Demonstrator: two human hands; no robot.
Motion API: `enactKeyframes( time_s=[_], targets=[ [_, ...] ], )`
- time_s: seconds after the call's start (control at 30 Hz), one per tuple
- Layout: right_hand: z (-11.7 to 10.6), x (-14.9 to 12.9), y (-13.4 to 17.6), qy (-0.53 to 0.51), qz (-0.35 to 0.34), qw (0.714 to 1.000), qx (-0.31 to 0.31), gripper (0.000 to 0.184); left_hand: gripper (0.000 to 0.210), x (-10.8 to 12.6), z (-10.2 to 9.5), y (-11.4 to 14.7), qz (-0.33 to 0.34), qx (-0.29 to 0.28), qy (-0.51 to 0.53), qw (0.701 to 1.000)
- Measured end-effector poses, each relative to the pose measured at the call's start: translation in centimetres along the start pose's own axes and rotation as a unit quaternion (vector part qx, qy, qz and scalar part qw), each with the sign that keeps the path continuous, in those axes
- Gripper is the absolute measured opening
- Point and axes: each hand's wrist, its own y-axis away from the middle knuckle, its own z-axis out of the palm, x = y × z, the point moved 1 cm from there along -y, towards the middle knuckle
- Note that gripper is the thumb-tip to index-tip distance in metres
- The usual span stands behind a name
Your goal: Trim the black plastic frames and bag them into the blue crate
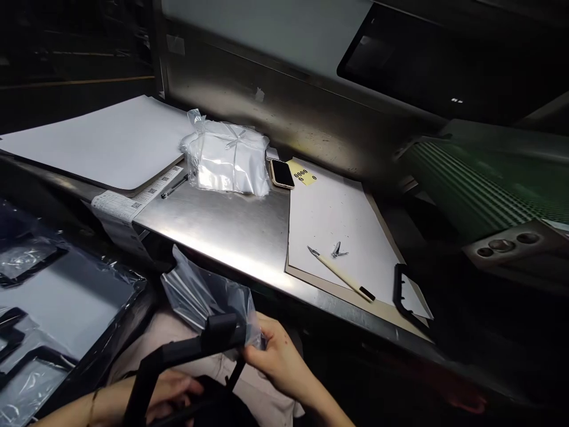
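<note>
A black plastic frame (173,354) is held up near my lap, tilted, with a clear plastic bag (213,296) over its upper far end. My right hand (278,356) pinches the bag's edge at the frame's right corner. Seen through the frame's opening, my left hand (171,394) has its fingers curled around the lower bar; part of that grip is hidden by the frame. Ahead on the metal bench (222,222), a yellow-handled craft knife (342,274) and a small metal clipper (338,251) lie on white board (333,219).
Bagged black frames (35,356) lie at left. On the bench are white sheets (106,142), a pack in clear plastic (233,157), a phone (282,174), a pen (175,186) and a yellow note (302,172). Another black part (402,296) rests by the right edge, below a green ribbed object (489,184).
</note>
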Motion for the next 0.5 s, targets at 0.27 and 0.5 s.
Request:
enactKeyframes(
  time_s=[0.27, 0.5],
  targets=[
    [1.6, 4.6, 1.6, -0.195, 0.118, 0.971, 0.076, 0.015, 0.029, 2.5, -1.3, 1.1, 0.187, 0.275, 0.06, 0.941],
    [1.9, 8.7, 2.8, -0.404, 0.147, 0.892, 0.142, 0.041, 0.032, 2.4, -1.7, -0.5, 0.17, 0.226, 0.185, 0.941]
  ],
)
